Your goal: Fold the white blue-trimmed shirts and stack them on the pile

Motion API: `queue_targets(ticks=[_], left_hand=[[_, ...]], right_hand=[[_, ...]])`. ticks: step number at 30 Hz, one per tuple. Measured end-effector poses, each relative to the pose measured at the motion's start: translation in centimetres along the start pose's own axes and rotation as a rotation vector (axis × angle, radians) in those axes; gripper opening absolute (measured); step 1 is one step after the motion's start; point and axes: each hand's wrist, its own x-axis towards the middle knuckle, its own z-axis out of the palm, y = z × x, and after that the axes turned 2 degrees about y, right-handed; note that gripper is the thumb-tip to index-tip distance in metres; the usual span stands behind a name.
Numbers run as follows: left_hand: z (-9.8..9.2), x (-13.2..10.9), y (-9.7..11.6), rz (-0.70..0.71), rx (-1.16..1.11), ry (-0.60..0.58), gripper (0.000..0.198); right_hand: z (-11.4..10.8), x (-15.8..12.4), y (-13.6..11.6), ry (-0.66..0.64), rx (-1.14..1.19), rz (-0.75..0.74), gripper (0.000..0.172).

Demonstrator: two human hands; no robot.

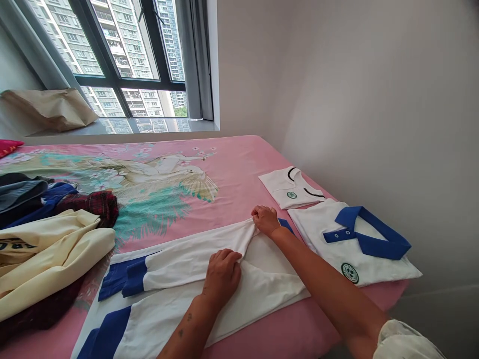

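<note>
A white shirt with blue bands [179,249] lies spread across the bed in front of me, one long side folded inward over the body. My right hand [265,220] is closed on the far edge of this fold, near a bit of blue trim. Closer to me, my left hand [223,275] has its fingers curled onto the folded strip, gripping the cloth. Blue ends of the shirt point to the left. Just right of it rests a folded white polo shirt [310,224] with a blue collar and a round green badge.
Behind the polo lies a folded white T-shirt [279,187] with black trim. At the left is a heap of clothes, with a cream garment [71,249] and a red plaid one [92,205]. The pink patterned bedsheet [239,169] reaches a wall and window; a paper bag [48,109] sits on the sill.
</note>
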Motion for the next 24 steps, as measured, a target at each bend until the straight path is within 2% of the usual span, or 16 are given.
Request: queue_targets(ticks=[4,7,9,11,14,16,20,22,24], left_hand=[[-1.7,-0.4,-3.2,-0.012,-0.042,0.144,0.034],[-2.7,-1.4,-4.2,0.023,0.027,0.141,0.029],[-3.0,-1.7,-3.3,0.078,0.074,0.078,0.021],[-2.7,-1.5,-1.5,0.087,0.121,0.011,0.022],[-1.3,-0.2,1.3,-0.033,0.197,-0.034,0.023],[-0.1,0.5,2.1,-0.113,0.223,-0.045,0.019],[1.1,0.3,1.8,-0.087,0.128,-0.066,0.025],[0.9,-0.2,1.3,-0.080,0.050,-0.073,0.025],[0.1,-0.5,0.7,-0.085,-0.049,-0.094,0.020]], right_hand=[[-0.9,-2.2,-0.6,0.104,0.057,-0.047,0.022],[-1.5,-3.0,0.5,0.100,0.095,0.015,0.023],[-1.7,-2.8,1.5,0.059,0.122,0.075,0.024],[-1.7,-2.2,2.0,-0.024,0.148,0.116,0.024],[-1.4,-1.1,2.0,-0.182,0.161,0.157,0.021],[-1.3,-0.5,1.8,-0.272,0.150,0.183,0.017],[-1.6,0.4,2.0,-0.359,0.104,0.202,0.013],[-2.1,0.6,2.3,-0.336,0.060,0.193,0.007],[-2.8,0.4,2.1,-0.247,0.008,0.172,0.006]])
